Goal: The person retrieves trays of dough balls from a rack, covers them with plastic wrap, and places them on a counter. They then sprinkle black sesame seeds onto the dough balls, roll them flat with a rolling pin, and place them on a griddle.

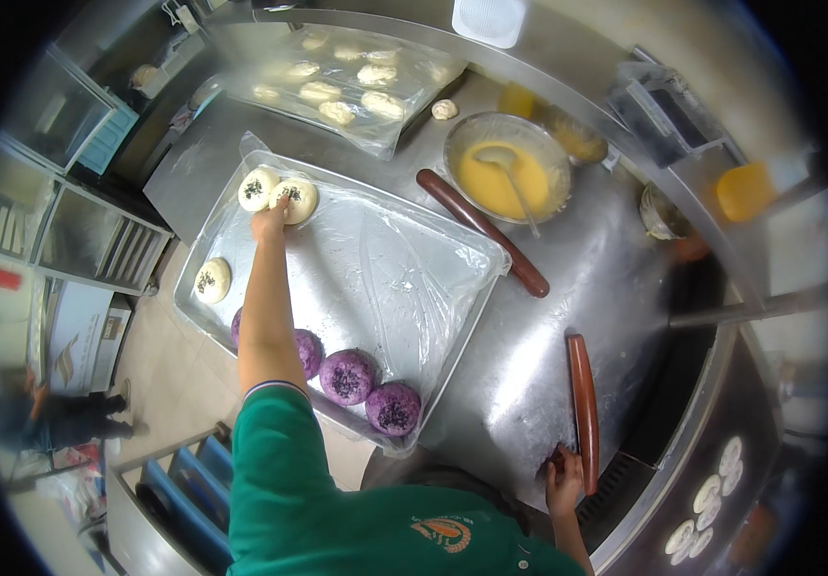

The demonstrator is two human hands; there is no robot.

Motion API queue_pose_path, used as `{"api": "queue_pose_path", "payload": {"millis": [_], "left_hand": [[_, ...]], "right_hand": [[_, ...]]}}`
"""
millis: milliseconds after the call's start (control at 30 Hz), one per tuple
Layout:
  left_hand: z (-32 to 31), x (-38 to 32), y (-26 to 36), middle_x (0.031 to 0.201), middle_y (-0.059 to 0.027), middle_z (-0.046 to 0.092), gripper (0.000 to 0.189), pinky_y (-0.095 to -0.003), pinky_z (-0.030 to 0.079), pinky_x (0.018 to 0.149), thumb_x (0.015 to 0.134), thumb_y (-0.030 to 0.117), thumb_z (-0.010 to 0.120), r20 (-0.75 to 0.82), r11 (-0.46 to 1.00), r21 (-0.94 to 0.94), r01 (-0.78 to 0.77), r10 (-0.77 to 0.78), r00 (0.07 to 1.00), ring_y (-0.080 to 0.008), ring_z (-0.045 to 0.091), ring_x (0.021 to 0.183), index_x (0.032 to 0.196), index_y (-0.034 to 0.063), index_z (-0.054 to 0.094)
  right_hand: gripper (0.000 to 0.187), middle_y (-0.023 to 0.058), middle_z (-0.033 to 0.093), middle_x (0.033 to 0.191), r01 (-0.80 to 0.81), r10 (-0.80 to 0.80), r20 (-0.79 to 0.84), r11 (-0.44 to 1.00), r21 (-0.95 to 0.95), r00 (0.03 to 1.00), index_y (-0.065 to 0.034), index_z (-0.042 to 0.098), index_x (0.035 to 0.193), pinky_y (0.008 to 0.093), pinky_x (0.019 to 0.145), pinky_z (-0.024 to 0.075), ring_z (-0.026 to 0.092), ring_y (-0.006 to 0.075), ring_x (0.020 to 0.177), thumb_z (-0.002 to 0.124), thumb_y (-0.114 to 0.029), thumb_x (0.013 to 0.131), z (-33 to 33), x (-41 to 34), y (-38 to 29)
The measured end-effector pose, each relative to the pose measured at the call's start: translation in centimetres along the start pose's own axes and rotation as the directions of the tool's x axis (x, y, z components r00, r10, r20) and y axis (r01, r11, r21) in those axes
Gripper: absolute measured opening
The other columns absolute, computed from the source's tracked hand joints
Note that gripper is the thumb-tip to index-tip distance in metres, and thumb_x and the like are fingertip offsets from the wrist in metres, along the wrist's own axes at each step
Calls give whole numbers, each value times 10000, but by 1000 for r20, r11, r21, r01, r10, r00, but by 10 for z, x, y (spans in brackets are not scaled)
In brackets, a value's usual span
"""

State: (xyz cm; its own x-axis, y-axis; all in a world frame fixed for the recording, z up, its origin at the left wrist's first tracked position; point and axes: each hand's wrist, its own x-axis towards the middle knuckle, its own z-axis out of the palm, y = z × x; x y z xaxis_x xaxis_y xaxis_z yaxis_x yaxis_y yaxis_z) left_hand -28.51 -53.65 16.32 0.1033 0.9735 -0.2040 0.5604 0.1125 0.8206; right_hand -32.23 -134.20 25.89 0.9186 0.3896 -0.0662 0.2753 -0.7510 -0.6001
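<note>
My left hand (270, 222) reaches across a metal tray (477, 317) lined with clear plastic film. Its fingertips are at the top of a round white bun (297, 201) with black seeds; whether they hold anything is unclear. Another seeded white bun (258, 189) touches that one, and a third (212, 280) lies nearer the left rim. Purple seeded buns (347, 376) line the near edge, some partly behind my forearm. My right hand (565, 475) is low on the steel table (507, 403), its fingers beside a small dark patch and close to a brown wooden rolling pin (583, 414).
A second rolling pin (482, 232) lies between the tray and a bowl (565, 162) of yellow liquid with a ladle. Behind stands a film-covered tray (414, 119) of pale dough pieces, with one piece (445, 109) beside it. A person (61, 421) is far left.
</note>
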Motion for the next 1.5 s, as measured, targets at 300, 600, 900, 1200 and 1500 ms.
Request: {"api": "queue_pose_path", "payload": {"millis": [300,600,900,1200,1500], "left_hand": [[18,-117,67,937,-148,674,450,-332,524,741,780,125,807,97,954,-270,-129,160,982,-207,653,816,1126,-29,563],[-35,-435,91,1108,-181,660,688,-369,552,893,860,56,724,962,938,-260,231,230,149,-253,653,1046,1435,88,349],[9,-297,2,1510,-304,336,804,-495,227,1179,911,437,641,413,512,139,-848,748,519,-430,283,1433,1465,-63,342],[-46,-99,-43,1606,-262,135,1077,-474,105,1209,872,770,410,115,699,663,-268,258,959,-367,90,1508,1550,-18,131],[5,-131,-4,1636,-160,117,916,-404,79,1237,959,652,356,500,401,551,-732,543,674,-284,96,1518,1557,3,113]], "right_hand": [[398,153,570,961,5,-5,-11,1000,15,1000,7,580,1257,359,743,501,595,272,821,605,51,863,-2,0,-13],[347,180,597,1093,176,-162,-144,980,91,976,8,586,1242,356,809,516,626,293,924,592,17,895,-24,24,-21],[341,178,589,1122,143,-118,-197,983,119,973,5,591,1241,367,844,512,619,305,961,586,5,900,-43,-7,-1],[330,197,602,1075,30,-27,-69,999,34,997,12,598,1203,409,848,501,618,345,950,580,30,874,-40,-46,-1],[349,191,641,1067,265,-259,97,962,-59,961,-20,625,1182,421,830,512,622,374,961,623,33,836,-33,35,-53]]}}
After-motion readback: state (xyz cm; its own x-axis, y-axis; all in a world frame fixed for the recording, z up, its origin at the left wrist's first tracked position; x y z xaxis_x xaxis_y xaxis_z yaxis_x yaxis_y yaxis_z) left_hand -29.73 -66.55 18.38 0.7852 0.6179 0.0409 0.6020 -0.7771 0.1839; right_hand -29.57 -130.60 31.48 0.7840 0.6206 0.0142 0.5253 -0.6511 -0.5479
